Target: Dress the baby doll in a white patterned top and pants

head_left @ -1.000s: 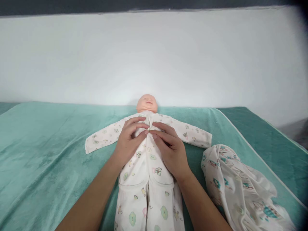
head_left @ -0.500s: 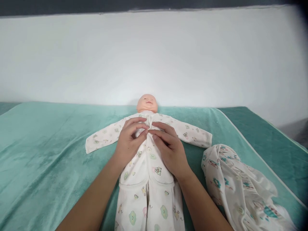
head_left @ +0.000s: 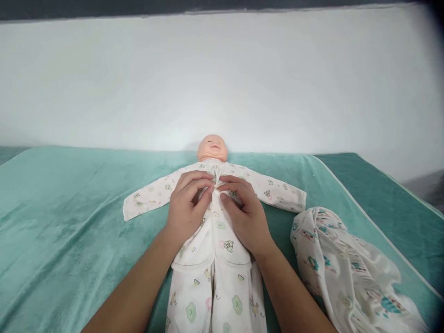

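Observation:
A baby doll [head_left: 212, 148] lies on its back in a white patterned jacket [head_left: 227, 240] and matching trousers [head_left: 190, 300], both sleeves spread sideways. My left hand [head_left: 190, 199] pinches the jacket's front edge at the chest, near a small fastening. Opposite it, my right hand [head_left: 243, 208] has its fingertips on the other side of the same front opening. The fingertips of both hands nearly meet there. Below them a round button [head_left: 215, 215] shows on the jacket front. What exactly lies between the fingertips is too small to tell.
A crumpled white cloth [head_left: 347, 268] with teal prints lies at the right, close to my right forearm. Green plush fabric [head_left: 69, 222] covers the surface under the doll. Behind the doll's head rises a white wall [head_left: 215, 78].
The fingers of both hands have shifted slightly at the chest opening, and my left thumb has moved a little. The doll and the crumpled cloth lie as before.

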### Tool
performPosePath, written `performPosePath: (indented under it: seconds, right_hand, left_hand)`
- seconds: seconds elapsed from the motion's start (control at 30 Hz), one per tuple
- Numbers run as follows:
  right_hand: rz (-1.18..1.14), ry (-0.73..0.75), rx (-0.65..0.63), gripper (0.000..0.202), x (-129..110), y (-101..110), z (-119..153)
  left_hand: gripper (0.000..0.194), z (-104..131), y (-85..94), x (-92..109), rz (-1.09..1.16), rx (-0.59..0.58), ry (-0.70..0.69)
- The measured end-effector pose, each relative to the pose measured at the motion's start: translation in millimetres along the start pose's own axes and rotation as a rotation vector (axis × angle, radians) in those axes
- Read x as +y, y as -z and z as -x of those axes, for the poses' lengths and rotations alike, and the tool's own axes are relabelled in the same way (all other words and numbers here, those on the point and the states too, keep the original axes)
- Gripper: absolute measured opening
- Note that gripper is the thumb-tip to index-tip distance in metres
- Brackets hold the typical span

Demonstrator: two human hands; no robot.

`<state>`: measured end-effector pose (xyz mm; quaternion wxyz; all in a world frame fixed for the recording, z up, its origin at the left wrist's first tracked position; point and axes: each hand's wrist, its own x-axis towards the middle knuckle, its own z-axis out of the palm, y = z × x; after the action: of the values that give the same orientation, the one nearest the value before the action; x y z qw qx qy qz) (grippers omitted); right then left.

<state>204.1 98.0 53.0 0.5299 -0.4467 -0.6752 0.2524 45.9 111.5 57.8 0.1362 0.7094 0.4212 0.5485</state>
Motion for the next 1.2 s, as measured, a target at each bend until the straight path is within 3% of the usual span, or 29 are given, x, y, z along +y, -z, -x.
performPosePath:
  seconds: [0.23, 0.47, 0.6, 0.8, 1.0, 1.2]
  right_hand:
    - [-0.051, -0.016, 0.008, 0.015, 1, -1, 0]
    - [-0.072, -0.061, 0.054, 0.011, 0, -3, 0]
    - [-0.071, -0.108, 0.061, 0.005, -2, 0, 0]
    - [0.0, -0.075, -0.026, 0.027, -10, 9, -4]
    - [0.101, -0.038, -0.133, 0.022, -16, 14, 11]
    - [0.119, 0.045, -0.124, 0.008, -12, 12, 34]
  left_hand:
    - [0.01, -1, 1.4, -1, 0.036, -0.036, 0.022]
    - [0.011, -3, 3.7, 0, 0.075, -0.153, 0.079]
    - [0.015, -3, 4.0, -1, 0.185, -0.087, 0.15]
    - [0.017, -1, 7.8, 4, 0.163, -0.038, 0.143]
    - [0.018, 14, 16.4, 10, 0.052, -0.193, 0.13]
    - [0.004, 26, 28.5, 6, 0.126, -0.354, 0.179]
